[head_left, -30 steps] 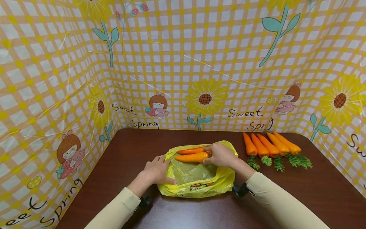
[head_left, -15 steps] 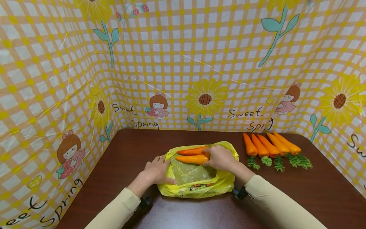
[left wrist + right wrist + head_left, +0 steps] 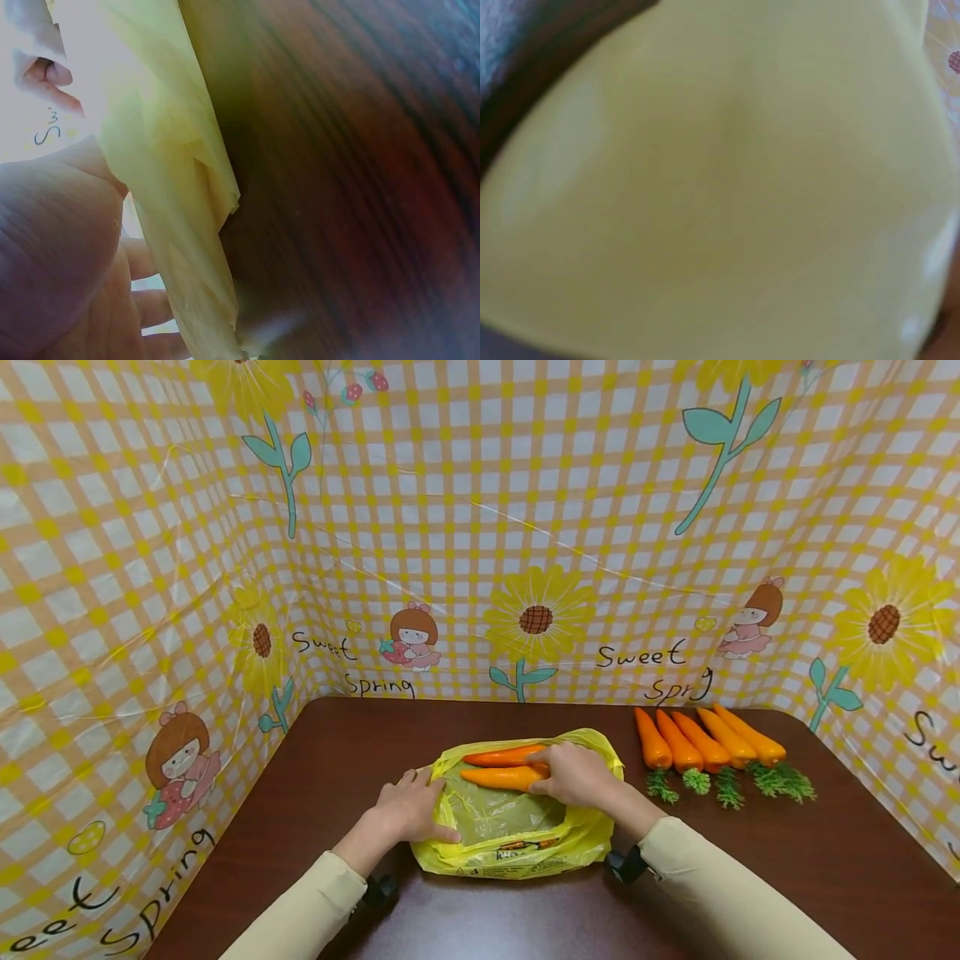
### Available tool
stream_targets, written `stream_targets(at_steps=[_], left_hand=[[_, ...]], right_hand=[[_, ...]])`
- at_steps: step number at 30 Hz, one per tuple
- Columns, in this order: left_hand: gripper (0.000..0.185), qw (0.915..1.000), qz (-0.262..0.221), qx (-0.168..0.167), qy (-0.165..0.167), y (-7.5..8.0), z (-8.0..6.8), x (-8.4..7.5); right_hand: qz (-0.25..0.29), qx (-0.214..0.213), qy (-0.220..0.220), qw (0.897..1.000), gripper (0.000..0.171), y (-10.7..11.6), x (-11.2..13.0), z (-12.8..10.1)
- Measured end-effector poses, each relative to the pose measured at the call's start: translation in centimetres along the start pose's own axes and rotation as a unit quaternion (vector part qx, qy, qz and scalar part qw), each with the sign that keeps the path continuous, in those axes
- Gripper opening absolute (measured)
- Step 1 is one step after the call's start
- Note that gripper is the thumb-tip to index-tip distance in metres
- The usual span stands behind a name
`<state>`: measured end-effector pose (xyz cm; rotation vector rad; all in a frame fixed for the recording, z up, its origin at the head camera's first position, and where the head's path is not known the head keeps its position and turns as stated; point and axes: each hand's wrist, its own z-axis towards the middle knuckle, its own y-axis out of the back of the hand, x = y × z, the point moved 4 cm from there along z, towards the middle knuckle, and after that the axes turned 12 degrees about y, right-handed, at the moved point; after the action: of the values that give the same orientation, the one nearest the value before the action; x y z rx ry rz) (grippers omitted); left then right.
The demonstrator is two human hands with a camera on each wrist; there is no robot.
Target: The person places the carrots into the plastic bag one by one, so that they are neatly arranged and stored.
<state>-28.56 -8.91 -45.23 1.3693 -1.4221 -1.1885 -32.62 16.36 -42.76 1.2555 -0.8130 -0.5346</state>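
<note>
Head view: a yellow bag (image 3: pixel 517 827) lies mouth-up in the middle of the table (image 3: pixel 787 877). The left hand (image 3: pixel 408 810) rests on the bag's left rim, fingers curled over the edge, pinning the film down and open. The right hand (image 3: pixel 573 772) reaches into the mouth with fingers wrapped round the near carrot (image 3: pixel 498 777); a second carrot (image 3: pixel 506 755) lies just behind it, inside the bag. Five more carrots (image 3: pixel 705 742) sit in a row to the right, well apart from the bag, green tops toward the person.

Left wrist view: the palm (image 3: pixel 60 247) and curled fingers (image 3: pixel 150 307) press on a fold of thin yellow film (image 3: pixel 187 225) against the dark wood.

Right wrist view: only blurred yellow film (image 3: pixel 727 195) fills the frame; the grip is not visible here.

The bag looks light, limp and slippery, so it should be held at the rim or it will collapse. The carrots look stiff, smooth and probably light; the thick middle seems the surest place to take them, not the leafy tuft.
</note>
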Motion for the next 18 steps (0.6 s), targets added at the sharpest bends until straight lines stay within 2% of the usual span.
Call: stream_targets(at_steps=[7,18], left_hand=[[0.100,1.0000,-0.007,0.001,-0.001,-0.18,-0.13,0.14],[0.099,1.0000,-0.001,-0.008,-0.003,-0.05,0.09,0.05]], right_hand=[[0.002,0.021,-0.010,1.000,0.044,0.03,0.10,0.19],[-0.002,0.022,-0.017,1.000,0.042,0.30,0.23,0.52]])
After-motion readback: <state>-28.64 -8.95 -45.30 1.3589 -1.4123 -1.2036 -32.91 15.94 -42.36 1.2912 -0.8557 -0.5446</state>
